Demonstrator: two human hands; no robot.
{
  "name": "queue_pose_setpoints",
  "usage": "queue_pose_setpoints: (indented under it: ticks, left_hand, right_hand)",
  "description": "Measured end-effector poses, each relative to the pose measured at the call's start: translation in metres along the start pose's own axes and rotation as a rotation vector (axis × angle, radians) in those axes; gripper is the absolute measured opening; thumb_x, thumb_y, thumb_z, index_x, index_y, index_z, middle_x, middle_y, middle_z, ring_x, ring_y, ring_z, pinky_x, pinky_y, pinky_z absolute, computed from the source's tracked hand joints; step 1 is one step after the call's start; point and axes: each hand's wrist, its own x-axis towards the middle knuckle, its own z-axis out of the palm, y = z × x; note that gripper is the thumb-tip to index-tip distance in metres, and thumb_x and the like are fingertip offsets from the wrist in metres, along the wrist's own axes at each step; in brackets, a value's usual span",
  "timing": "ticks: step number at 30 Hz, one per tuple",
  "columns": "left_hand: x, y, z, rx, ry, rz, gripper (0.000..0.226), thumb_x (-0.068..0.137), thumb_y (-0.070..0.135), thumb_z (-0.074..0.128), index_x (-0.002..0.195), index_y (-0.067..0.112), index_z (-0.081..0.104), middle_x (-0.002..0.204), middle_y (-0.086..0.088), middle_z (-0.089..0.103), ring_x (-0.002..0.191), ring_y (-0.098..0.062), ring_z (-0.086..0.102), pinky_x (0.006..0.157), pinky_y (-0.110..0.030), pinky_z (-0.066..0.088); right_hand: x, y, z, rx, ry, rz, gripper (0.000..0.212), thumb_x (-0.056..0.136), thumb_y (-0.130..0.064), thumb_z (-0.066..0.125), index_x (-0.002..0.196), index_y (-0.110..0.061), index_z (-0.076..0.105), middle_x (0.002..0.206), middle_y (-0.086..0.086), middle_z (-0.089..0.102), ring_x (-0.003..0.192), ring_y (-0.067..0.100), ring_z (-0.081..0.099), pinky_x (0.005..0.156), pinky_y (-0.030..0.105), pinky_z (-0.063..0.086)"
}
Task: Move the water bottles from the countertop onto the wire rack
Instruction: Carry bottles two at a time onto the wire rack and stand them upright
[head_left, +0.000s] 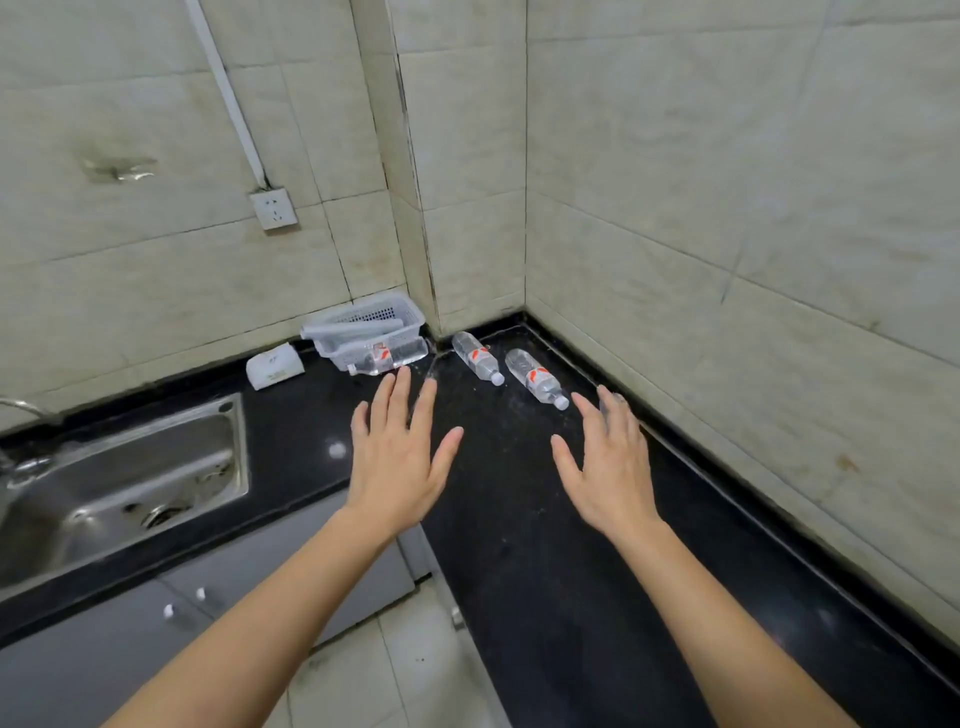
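Observation:
Three clear water bottles with red-and-white labels lie on their sides on the black countertop (545, 519) near the corner. One bottle (388, 357) rests against the front of a white slotted basket-style rack (371, 319). A second bottle (477, 357) and a third bottle (537, 378) lie farther right, caps toward me. My left hand (397, 457) hovers open, fingers spread, just short of the first bottle. My right hand (608, 465) is also open, its fingertips close to the third bottle's cap. Neither hand holds anything.
A steel sink (119, 478) is set in the counter at left, with a tap at the far left edge. A white tissue pack (274, 365) lies beside the rack. Tiled walls close the corner; a wall socket (274, 209) hangs above. Grey cabinet doors and floor tiles show below.

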Motion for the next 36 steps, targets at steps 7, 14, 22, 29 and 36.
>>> queue_pose_setpoints:
  ticks: [7, 14, 22, 29, 36]
  left_hand:
    - [0.101, -0.019, 0.067, -0.011, -0.066, 0.037, 0.071, 0.099, 0.056, 0.027, 0.152, 0.011, 0.038, 0.161, -0.019, 0.03, 0.151, -0.035, 0.025, 0.116, -0.057, 0.027]
    - [0.214, -0.055, 0.175, -0.08, -0.173, 0.089, 0.069, 0.101, 0.056, 0.03, 0.153, 0.011, 0.036, 0.162, -0.016, 0.03, 0.151, -0.033, 0.024, 0.118, -0.053, 0.026]
    - [0.36, -0.095, 0.338, -0.037, -0.528, 0.334, 0.082, 0.096, 0.056, 0.045, 0.158, 0.013, 0.013, 0.167, -0.015, 0.007, 0.154, -0.033, 0.003, 0.12, -0.056, 0.018]
    - [0.451, -0.112, 0.453, 0.104, -0.717, 0.706, 0.091, 0.089, 0.065, 0.055, 0.159, 0.034, 0.007, 0.169, -0.008, -0.01, 0.153, -0.034, -0.019, 0.116, -0.069, -0.002]
    - [0.433, -0.103, 0.513, -0.2, -0.708, 0.597, 0.062, 0.093, 0.055, 0.057, 0.15, 0.042, 0.035, 0.166, -0.015, 0.008, 0.152, -0.037, -0.014, 0.107, -0.075, -0.014]
  right_hand:
    - [0.083, 0.03, 0.049, -0.02, -0.06, 0.058, 0.059, 0.098, -0.037, 0.062, 0.149, -0.013, 0.046, 0.159, 0.018, 0.036, 0.148, 0.036, 0.034, 0.118, 0.05, 0.029]
    - [0.171, 0.052, 0.129, -0.053, -0.079, 0.194, 0.059, 0.097, -0.035, 0.064, 0.149, -0.014, 0.046, 0.158, 0.018, 0.036, 0.147, 0.035, 0.035, 0.12, 0.049, 0.028]
    - [0.255, 0.095, 0.259, -0.167, -0.251, 0.553, 0.07, 0.097, -0.037, 0.062, 0.156, -0.013, 0.034, 0.163, 0.018, 0.029, 0.15, 0.035, 0.029, 0.121, 0.046, 0.028]
    - [0.295, 0.13, 0.347, -0.12, -0.433, 0.896, 0.075, 0.108, -0.029, 0.041, 0.162, -0.007, -0.006, 0.172, 0.011, 0.001, 0.158, 0.033, 0.003, 0.126, 0.045, 0.015]
    - [0.274, 0.162, 0.371, -0.212, -0.401, 0.919, 0.071, 0.109, -0.03, 0.044, 0.164, -0.017, 0.001, 0.168, 0.007, 0.025, 0.155, 0.027, 0.02, 0.12, 0.042, 0.028]
